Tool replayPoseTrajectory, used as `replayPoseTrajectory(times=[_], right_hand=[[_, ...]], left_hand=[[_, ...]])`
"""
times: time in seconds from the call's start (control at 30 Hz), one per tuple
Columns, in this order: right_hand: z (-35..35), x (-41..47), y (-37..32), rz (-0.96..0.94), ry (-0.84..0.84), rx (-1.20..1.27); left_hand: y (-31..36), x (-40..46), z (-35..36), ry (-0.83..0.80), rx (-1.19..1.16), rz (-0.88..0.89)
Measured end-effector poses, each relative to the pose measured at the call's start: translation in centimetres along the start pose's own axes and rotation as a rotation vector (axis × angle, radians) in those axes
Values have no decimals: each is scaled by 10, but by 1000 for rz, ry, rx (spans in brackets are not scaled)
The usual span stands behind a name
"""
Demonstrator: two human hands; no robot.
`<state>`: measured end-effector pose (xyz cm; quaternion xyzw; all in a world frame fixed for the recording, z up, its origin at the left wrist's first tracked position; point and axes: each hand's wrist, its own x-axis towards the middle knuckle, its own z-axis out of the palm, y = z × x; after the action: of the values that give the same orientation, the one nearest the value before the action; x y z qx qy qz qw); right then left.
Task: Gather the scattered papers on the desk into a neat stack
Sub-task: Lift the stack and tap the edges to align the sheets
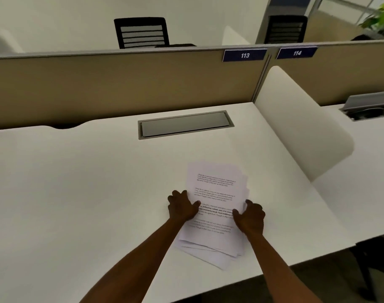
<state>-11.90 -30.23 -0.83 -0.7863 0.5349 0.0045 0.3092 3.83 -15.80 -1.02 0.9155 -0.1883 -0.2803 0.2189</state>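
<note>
A pile of printed white papers (215, 189) lies on the white desk (88, 182), right of centre. The sheets overlap loosely, and their near corners fan out unevenly toward the desk's front edge. My left hand (181, 206) grips the pile's left edge, thumb on top of the sheets. My right hand (250, 217) holds the right edge, fingers curled around it. Both hands press in on the pile from opposite sides.
A grey cable hatch (185, 124) is set into the desk behind the papers. A beige partition (121, 84) with labels 113 and 114 stands at the back. A curved white divider (296, 127) bounds the desk's right side.
</note>
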Motion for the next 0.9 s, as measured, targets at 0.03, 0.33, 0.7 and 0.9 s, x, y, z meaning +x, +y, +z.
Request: replayPoseTrajectory(times=[0.03,0.33,0.7,0.9], right_hand=[[2,-1,-1,-9,-1,-12],[17,3,-19,113,24,157],[4,30,-18,418,-149,757],[9,11,-34,157,-72,535]], left_hand=[[3,-1,3,17,-3,-6],[14,-7,21,106,-27,-96],[-2,8,13,91,-231,-168],[-6,6,14,99,-160,-156]])
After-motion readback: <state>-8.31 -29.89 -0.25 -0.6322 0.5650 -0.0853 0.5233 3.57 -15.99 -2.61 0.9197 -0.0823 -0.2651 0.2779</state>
